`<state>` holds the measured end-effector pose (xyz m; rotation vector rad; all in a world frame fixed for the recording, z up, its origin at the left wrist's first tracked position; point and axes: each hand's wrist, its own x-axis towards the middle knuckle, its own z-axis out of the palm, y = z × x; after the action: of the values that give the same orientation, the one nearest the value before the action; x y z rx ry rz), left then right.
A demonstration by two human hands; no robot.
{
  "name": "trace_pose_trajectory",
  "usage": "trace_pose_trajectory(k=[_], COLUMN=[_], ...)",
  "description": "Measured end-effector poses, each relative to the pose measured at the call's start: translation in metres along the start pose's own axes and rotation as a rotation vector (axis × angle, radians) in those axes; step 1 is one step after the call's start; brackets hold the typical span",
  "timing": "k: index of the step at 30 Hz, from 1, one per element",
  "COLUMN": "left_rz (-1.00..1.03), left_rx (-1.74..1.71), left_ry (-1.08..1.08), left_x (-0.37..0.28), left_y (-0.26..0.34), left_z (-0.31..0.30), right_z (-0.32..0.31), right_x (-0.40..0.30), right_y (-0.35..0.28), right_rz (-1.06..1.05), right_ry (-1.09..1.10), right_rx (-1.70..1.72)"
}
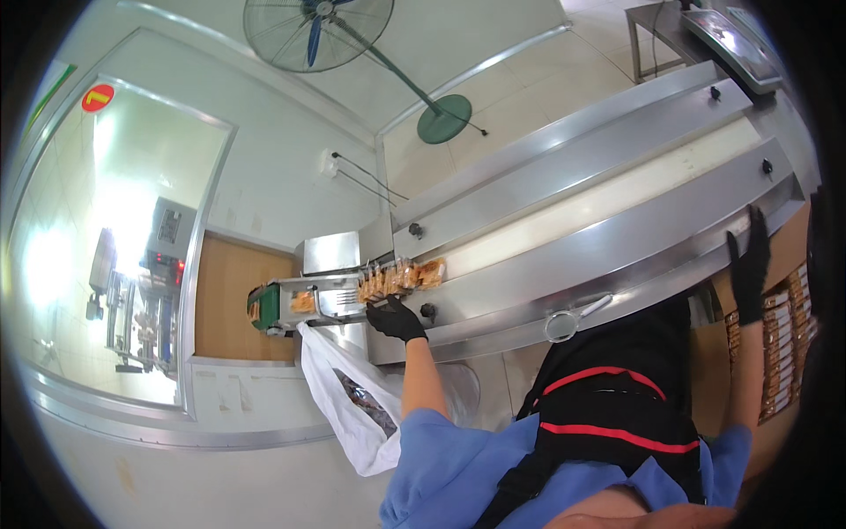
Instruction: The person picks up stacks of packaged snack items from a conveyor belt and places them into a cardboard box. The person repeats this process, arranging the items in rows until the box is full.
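My left hand (396, 319), in a black glove, is at the near side of a row of packaged snack packets (393, 278). Its thumb and fingers are apart, and the fingertips reach the lower edge of the row; whether they press on a packet is hard to tell. The clear-wrapped packets stand close together where a small feed conveyor (285, 291) meets the long steel worktable (529, 264). My right hand (750, 268), also gloved in black, holds nothing. Thumb and fingers spread beside the table's near edge, above a cardboard carton (710, 370) with rows of packets (780, 357).
Another packet (303, 302) lies on the feed conveyor, which passes through a wall opening. A round strainer-like tool (562, 326) rests at the table's near edge. A white bag (337, 403) hangs below the conveyor. A pedestal fan (444, 119) stands behind; a scale (730, 46) sits far right.
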<state>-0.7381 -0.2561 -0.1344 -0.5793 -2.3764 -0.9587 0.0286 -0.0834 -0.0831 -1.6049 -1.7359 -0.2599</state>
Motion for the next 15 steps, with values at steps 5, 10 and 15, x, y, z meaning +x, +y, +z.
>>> trace_pose_trajectory(k=[5,10,15], left_rz=[-0.045,0.543,0.844], left_rx=[-0.002,0.028,-0.024], left_ry=[0.026,-0.175,-0.661], left_x=[0.024,-0.002,-0.007], left_y=[-0.041,-0.006,0.067], left_z=[-0.003,-0.016,-0.025], right_z=[0.121,0.172,0.166], right_x=[0.031,0.026,0.018], right_y=[-0.089,-0.161,-0.184], right_rz=[-0.116,-0.104,-0.085], right_ry=[-0.234,-0.347,-0.475], right_rx=[-0.022,-0.005,-0.133])
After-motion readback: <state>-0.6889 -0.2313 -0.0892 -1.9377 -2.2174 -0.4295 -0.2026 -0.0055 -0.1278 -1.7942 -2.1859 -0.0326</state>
